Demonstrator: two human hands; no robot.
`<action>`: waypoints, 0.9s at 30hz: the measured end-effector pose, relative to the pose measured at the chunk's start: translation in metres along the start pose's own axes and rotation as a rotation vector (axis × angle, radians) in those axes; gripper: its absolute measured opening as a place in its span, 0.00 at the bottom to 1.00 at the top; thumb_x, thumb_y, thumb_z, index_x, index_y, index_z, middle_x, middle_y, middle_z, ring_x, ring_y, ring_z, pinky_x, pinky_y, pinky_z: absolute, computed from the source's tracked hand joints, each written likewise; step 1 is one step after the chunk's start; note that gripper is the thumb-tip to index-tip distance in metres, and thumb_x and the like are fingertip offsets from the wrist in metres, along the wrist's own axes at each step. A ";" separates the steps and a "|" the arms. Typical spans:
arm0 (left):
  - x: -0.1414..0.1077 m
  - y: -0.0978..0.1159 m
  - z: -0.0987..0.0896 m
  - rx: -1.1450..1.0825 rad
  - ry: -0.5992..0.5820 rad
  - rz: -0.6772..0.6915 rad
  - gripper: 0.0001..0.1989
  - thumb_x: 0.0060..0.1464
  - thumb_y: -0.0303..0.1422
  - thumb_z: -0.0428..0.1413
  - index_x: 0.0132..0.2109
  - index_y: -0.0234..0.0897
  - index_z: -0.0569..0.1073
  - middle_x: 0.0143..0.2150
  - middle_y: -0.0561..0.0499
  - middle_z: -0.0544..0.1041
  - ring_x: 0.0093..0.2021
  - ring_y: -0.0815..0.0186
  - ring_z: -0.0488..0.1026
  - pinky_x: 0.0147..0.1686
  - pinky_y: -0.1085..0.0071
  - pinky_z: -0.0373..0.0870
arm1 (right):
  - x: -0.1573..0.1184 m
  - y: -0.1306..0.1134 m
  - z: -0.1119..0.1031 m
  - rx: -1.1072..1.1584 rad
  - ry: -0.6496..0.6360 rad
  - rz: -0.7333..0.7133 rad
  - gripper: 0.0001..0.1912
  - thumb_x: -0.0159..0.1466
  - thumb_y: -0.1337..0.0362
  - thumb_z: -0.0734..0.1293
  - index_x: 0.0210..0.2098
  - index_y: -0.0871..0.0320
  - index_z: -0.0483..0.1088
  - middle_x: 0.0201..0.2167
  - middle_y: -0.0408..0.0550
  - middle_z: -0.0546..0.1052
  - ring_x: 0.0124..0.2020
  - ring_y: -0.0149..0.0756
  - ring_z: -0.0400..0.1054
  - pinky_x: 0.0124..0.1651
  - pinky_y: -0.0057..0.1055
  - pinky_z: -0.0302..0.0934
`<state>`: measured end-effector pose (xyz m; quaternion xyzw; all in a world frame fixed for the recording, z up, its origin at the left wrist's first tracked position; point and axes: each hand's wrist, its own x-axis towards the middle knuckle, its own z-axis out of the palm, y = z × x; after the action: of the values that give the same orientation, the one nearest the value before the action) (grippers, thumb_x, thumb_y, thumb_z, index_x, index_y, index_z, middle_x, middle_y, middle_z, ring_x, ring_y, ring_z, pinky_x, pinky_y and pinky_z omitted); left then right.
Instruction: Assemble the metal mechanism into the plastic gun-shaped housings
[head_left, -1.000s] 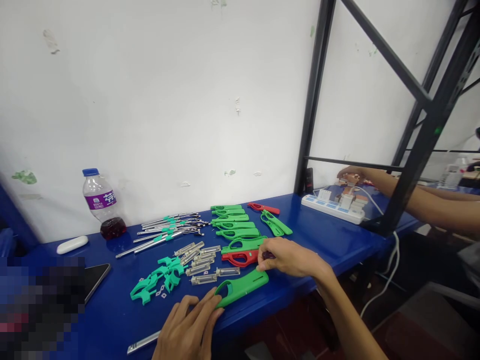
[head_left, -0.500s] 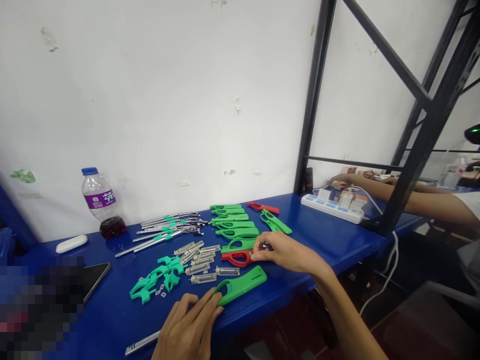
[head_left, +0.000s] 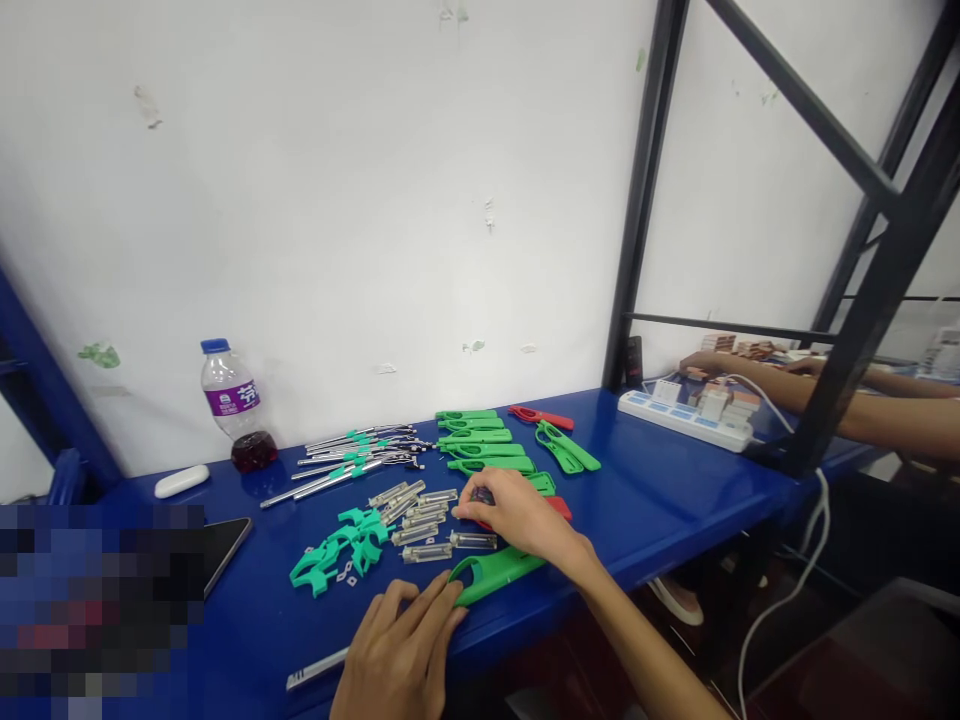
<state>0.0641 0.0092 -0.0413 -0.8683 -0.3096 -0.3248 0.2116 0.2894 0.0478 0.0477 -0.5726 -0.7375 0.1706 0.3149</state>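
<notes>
My left hand (head_left: pixel 401 640) holds the near end of a green plastic casing (head_left: pixel 499 573) at the table's front edge. Beside it, my right hand (head_left: pixel 506 505) is closed in a pinch above a red casing (head_left: pixel 559 508); a small dark thing shows within its curled fingers, too small to name. Left of that hand lie several clear, metal-ended pieces (head_left: pixel 426 552). Teal plastic parts (head_left: pixel 367 545) are heaped further left. A silver rod (head_left: pixel 319 668) pokes out beside my left hand. Several green casings (head_left: pixel 480 451) form a column behind my right hand.
Behind are metal rods with wires (head_left: pixel 330 480), a bottle (head_left: pixel 234 400) and a white case (head_left: pixel 182 481). A phone (head_left: pixel 225 545) lies left. At the right stand a power strip (head_left: pixel 686 420) and a black frame post (head_left: pixel 649 190); beyond it reaches another person's arm (head_left: pixel 885 418).
My right hand has moved left, from the red casing's right side to over its loop, near the clear pieces. The whole view has shifted slightly.
</notes>
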 end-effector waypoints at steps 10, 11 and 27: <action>0.001 0.005 -0.003 -0.063 0.008 -0.052 0.14 0.69 0.30 0.55 0.58 0.43 0.75 0.52 0.56 0.85 0.42 0.61 0.77 0.40 0.62 0.81 | -0.003 -0.010 -0.010 -0.106 0.028 0.032 0.12 0.75 0.60 0.67 0.40 0.55 0.82 0.40 0.49 0.83 0.44 0.47 0.76 0.44 0.33 0.59; 0.001 0.005 -0.003 -0.080 0.009 -0.061 0.13 0.69 0.30 0.55 0.58 0.43 0.75 0.52 0.56 0.85 0.41 0.61 0.77 0.40 0.63 0.81 | -0.009 -0.010 -0.018 -0.105 0.007 0.036 0.14 0.76 0.58 0.66 0.39 0.55 0.82 0.39 0.49 0.83 0.42 0.46 0.76 0.42 0.33 0.58; 0.029 -0.023 -0.072 -0.015 0.160 0.113 0.18 0.74 0.33 0.47 0.64 0.42 0.72 0.44 0.51 0.86 0.41 0.66 0.81 0.46 0.70 0.76 | -0.045 -0.021 -0.086 0.277 -0.409 -0.070 0.19 0.66 0.45 0.76 0.36 0.55 0.82 0.26 0.41 0.79 0.28 0.34 0.69 0.30 0.29 0.54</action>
<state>0.0352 -0.0038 0.0332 -0.8572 -0.2396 -0.3830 0.2471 0.3377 -0.0105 0.1124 -0.4518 -0.7747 0.3714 0.2403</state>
